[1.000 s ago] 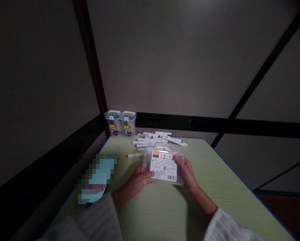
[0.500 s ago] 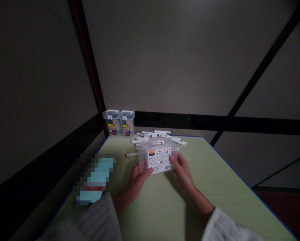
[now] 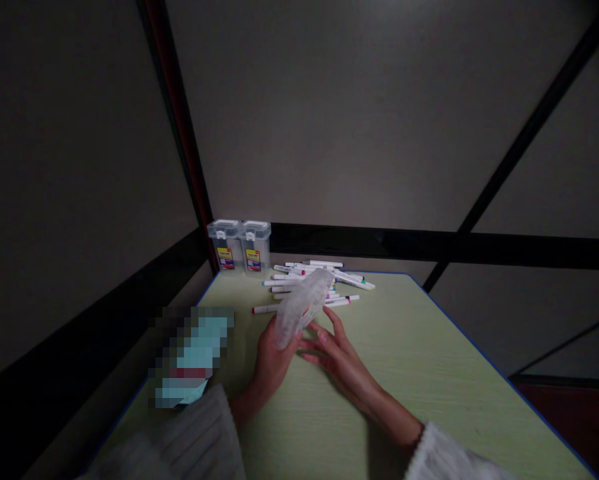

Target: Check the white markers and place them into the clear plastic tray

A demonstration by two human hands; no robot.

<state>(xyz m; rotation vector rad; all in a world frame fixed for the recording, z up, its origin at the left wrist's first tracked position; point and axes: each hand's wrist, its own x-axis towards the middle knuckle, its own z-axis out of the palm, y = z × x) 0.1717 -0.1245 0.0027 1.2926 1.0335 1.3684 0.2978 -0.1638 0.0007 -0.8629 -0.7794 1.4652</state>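
My left hand is closed on the lower end of a clear plastic case, which is turned edge-on and tilted above the table. Just to the right of the case is my right hand, its fingers spread apart and holding nothing; I cannot tell whether its fingertips touch the case. Behind the case lies a loose pile of white markers with coloured ends. The case hides part of the pile and its own label is mostly turned out of sight.
Two clear lidded boxes with yellow labels stand at the back left of the pale green table. A blurred-out light blue object lies at the left edge. Walls rise behind and to the left.
The case has turned from label-facing to edge-on in my left hand. My right hand has let go of its right side and opened. More markers show behind it.
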